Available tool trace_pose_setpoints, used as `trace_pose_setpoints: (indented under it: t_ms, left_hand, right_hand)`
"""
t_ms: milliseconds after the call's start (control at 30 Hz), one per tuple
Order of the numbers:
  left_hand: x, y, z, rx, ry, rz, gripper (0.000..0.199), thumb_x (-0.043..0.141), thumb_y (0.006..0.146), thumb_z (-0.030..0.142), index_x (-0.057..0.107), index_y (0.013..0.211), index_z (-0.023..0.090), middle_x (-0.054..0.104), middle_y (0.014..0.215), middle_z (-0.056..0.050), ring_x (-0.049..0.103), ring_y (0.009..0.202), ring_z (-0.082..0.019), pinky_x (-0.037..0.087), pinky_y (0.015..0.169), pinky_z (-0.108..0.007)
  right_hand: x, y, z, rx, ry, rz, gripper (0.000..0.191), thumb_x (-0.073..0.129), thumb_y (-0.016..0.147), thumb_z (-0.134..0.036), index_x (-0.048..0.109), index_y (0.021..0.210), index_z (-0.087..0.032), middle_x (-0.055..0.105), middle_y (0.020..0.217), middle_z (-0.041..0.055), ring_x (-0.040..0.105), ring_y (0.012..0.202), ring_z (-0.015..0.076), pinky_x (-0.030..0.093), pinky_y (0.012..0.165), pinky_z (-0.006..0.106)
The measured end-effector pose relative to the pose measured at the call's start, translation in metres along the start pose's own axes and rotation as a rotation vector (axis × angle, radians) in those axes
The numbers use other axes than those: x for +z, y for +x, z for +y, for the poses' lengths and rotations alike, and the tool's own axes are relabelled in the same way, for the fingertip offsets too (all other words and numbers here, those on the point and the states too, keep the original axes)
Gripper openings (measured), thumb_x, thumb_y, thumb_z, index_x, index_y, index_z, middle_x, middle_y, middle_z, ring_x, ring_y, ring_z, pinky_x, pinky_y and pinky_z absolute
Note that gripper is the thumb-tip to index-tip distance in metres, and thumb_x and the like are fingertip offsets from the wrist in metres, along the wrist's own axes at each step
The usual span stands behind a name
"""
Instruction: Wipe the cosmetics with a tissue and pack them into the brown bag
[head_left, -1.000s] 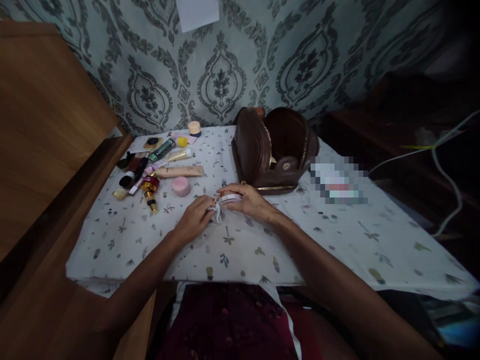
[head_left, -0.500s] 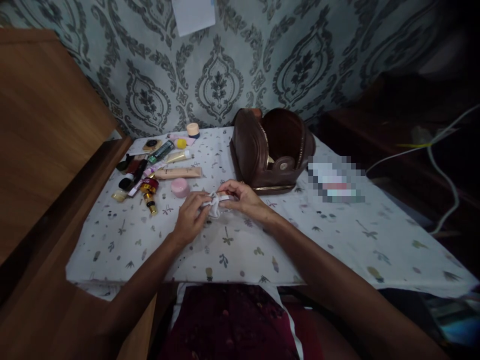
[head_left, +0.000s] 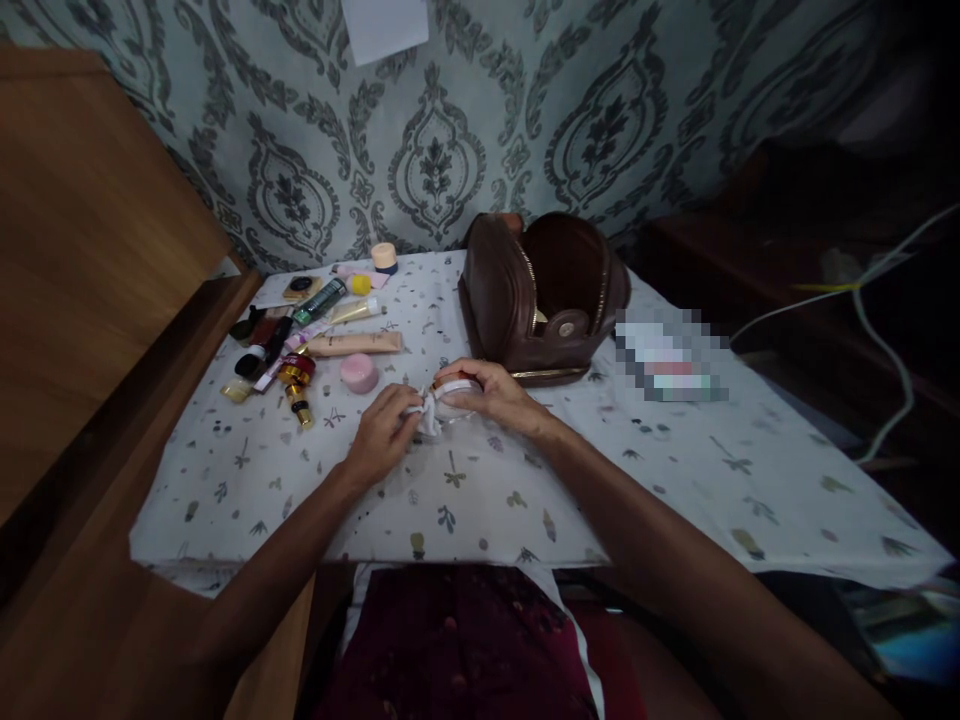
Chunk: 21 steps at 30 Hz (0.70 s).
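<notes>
My right hand (head_left: 491, 395) grips a small round jar (head_left: 457, 386) with a white band and an orange-brown part; the fingers cover much of it. Pinched in my left hand (head_left: 386, 425) is a crumpled white tissue (head_left: 430, 413), which touches the jar's left side. Both hands are just above the patterned cloth in front of the bag. A pink round jar (head_left: 359, 373) sits on the cloth just beyond my left hand. Behind my right hand stands an unzipped brown toiletry bag (head_left: 499, 300), its mouth gaping to the right.
Several cosmetics lie at the left, among them a beige tube (head_left: 356, 344), a green tube (head_left: 320, 301) and a peach-lidded jar (head_left: 384, 258). A blurred-out item (head_left: 671, 360) lies right of the bag. A wooden panel (head_left: 97, 250) borders the left; a white cable (head_left: 889, 370) hangs at the right.
My right hand has turned the jar slightly, so more of its white band shows. The tissue has shifted and bunched a little at the jar's left. Other items stay put.
</notes>
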<state>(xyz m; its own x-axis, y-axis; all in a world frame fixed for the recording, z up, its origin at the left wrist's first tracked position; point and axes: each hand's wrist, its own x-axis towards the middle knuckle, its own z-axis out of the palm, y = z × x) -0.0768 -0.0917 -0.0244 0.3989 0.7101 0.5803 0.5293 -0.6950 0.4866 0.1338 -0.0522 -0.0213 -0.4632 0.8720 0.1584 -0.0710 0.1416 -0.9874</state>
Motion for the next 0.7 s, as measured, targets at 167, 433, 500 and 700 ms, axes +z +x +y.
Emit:
trace_pose_setpoints:
  t_ms: [167,433,500,700]
  left_hand:
    - [-0.005,0.002,0.006,0.033,0.030,0.140,0.010,0.053,0.094,0.022,0.060,0.101,0.020,0.065,0.100,-0.006,0.061,0.101,-0.020,0.050,0.087,-0.035]
    - [0.000,0.000,0.001,0.014,0.001,-0.030,0.009,0.051,0.093,0.018,0.057,0.099,0.019,0.062,0.102,-0.007,0.059,0.102,-0.021,0.049,0.087,-0.034]
    - [0.002,-0.001,0.000,-0.006,0.013,-0.119,0.007,0.050,0.093,0.017,0.057,0.094,0.019,0.061,0.099,-0.007,0.059,0.095,-0.020,0.048,0.083,-0.032]
    - [0.003,0.000,-0.001,-0.052,-0.021,-0.142,0.008,0.049,0.093,0.017,0.057,0.092,0.019,0.060,0.094,-0.005,0.059,0.090,-0.018,0.049,0.080,-0.030]
  right_hand:
    - [0.010,0.000,0.005,-0.045,0.058,-0.037,0.042,0.078,0.073,-0.044,0.062,0.101,-0.018,0.064,0.091,0.0007,0.059,0.085,0.0157,0.046,0.081,0.027]
    - [-0.003,-0.001,0.000,0.010,-0.044,-0.074,0.044,0.080,0.070,-0.043,0.066,0.102,-0.016,0.069,0.091,0.0030,0.063,0.084,0.0178,0.049,0.081,0.030]
    - [-0.005,-0.001,0.000,0.035,-0.056,-0.066,0.046,0.081,0.068,-0.042,0.068,0.104,-0.016,0.070,0.094,0.0038,0.064,0.086,0.0187,0.049,0.083,0.032]
    - [-0.005,0.000,0.002,0.001,-0.104,-0.027,0.042,0.080,0.068,-0.044,0.069,0.098,-0.016,0.069,0.092,0.0042,0.063,0.083,0.0185,0.049,0.080,0.031]
